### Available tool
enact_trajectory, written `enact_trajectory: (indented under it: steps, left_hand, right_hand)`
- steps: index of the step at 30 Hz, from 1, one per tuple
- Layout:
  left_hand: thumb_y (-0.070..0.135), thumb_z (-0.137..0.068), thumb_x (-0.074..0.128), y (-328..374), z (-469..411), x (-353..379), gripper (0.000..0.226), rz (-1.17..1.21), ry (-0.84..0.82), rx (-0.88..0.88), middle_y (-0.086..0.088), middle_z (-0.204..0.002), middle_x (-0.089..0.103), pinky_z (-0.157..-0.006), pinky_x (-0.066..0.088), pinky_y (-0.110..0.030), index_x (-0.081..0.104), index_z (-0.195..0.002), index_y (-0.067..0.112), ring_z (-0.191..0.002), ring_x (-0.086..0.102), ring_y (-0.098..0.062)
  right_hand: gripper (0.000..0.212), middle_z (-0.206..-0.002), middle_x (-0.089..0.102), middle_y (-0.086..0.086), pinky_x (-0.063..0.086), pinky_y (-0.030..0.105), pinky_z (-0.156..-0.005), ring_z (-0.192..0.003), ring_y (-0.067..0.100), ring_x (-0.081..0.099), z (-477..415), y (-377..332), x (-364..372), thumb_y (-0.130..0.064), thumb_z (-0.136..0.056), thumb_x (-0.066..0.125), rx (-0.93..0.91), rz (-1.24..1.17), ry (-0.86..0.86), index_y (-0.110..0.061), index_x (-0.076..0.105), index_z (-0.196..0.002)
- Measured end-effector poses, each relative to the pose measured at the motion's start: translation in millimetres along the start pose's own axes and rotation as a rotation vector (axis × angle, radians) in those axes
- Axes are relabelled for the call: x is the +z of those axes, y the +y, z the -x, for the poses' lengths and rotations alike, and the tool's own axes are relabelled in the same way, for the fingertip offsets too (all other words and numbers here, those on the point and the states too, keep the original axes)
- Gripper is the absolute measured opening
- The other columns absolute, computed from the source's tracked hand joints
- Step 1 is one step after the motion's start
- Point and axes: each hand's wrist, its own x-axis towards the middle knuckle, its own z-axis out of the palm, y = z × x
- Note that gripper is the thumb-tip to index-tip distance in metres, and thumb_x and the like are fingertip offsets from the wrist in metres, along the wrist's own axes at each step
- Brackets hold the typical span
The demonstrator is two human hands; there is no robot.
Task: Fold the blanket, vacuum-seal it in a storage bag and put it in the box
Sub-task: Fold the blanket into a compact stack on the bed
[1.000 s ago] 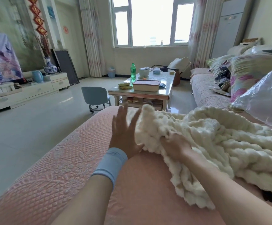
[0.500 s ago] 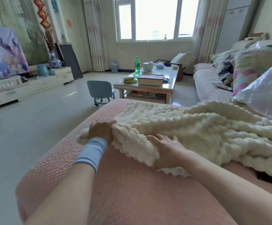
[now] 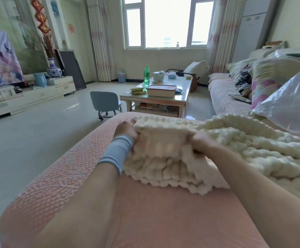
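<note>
A cream, knobbly blanket (image 3: 249,151) lies heaped on the pink quilted sofa seat (image 3: 145,217), spreading off to the right. My left hand (image 3: 126,130), with a blue wristband, grips the blanket's near edge on its left side. My right hand (image 3: 202,143) grips the same edge about a forearm's length to the right. The stretch between them is lifted and taut, with a flap hanging below it. A clear plastic storage bag (image 3: 288,106) with a blue valve leans against the cushions at the right. A lidded cream box (image 3: 161,90) stands on the coffee table.
The coffee table (image 3: 183,102) with a green bottle (image 3: 146,76) stands beyond the seat. A small blue stool (image 3: 105,104) is left of it on the tiled floor. Floral pillows (image 3: 270,76) pile on the sofa at the right. A white TV cabinet (image 3: 25,99) lines the left wall.
My left hand went from open beside the blanket to gripping its edge. My right hand went from lying flat on the blanket to gripping it. Both lifted the edge and pulled it taut.
</note>
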Motion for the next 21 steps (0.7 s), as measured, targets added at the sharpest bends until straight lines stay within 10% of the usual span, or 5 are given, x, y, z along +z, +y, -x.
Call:
enact_trajectory:
  steps: [5, 9, 11, 15, 21]
  left_hand:
    - [0.004, -0.083, 0.064, 17.7, -15.3, 25.6, 0.088, 0.097, 0.145, 0.446, -0.002, -0.162, -0.007, -0.115, 0.027, -0.037, 0.019, -0.152, 0.033, -0.149, 0.006, -0.023]
    - [-0.007, -0.071, 0.055, -7.4, -1.3, 51.3, 0.053, 0.002, 0.241, 0.553, 0.001, -0.129, 0.047, -0.09, 0.053, -0.038, 0.062, -0.11, 0.028, -0.115, 0.054, -0.026]
    - [0.003, -0.075, 0.056, -28.1, 4.0, 63.2, 0.037, -0.13, 0.026, 0.45, 0.013, -0.105, 0.051, -0.087, 0.049, -0.03, 0.061, -0.091, 0.037, -0.106, 0.056, -0.022]
    - [0.035, -0.076, 0.073, -80.8, 12.6, 77.8, 0.062, -0.583, -0.505, 0.297, 0.003, -0.136, 0.043, -0.11, 0.031, -0.029, 0.047, -0.132, 0.04, -0.131, 0.036, -0.019]
    - [0.018, -0.092, 0.053, -94.1, 21.1, 68.6, 0.036, -0.502, -0.302, 0.366, 0.003, -0.135, 0.052, -0.092, 0.046, -0.029, 0.059, -0.126, 0.028, -0.115, 0.058, -0.021]
  right_hand:
    - [0.109, -0.161, 0.029, 0.012, 0.033, 0.038, -0.118, -0.145, 0.029, 0.035, -24.7, 9.6, -2.1, -0.031, -0.081, 0.081, -0.203, -0.345, 0.051, -0.016, 0.006, -0.16]
    - [0.059, -0.145, 0.044, 0.012, 0.042, 0.045, -0.108, -0.13, 0.035, 0.046, 1.6, 20.9, 40.2, -0.012, -0.08, 0.066, -0.709, 0.221, 0.252, -0.016, 0.053, -0.138]
    - [0.049, -0.125, 0.055, 0.003, 0.052, 0.039, -0.09, -0.113, 0.029, 0.058, 21.0, 21.5, 58.6, -0.024, -0.079, 0.064, -0.837, 0.318, -0.048, -0.021, 0.058, -0.127]
    - [0.068, -0.126, 0.054, 0.002, 0.05, 0.035, -0.084, -0.114, 0.028, 0.059, 40.3, 29.9, 92.7, -0.042, -0.081, 0.059, -0.671, 0.798, -0.325, -0.023, 0.038, -0.143]
    - [0.016, -0.091, 0.071, 0.001, 0.044, 0.032, -0.069, -0.087, 0.025, 0.066, 43.7, 13.9, 86.1, -0.011, -0.084, 0.054, -0.83, 0.501, -0.083, -0.02, 0.066, -0.087]
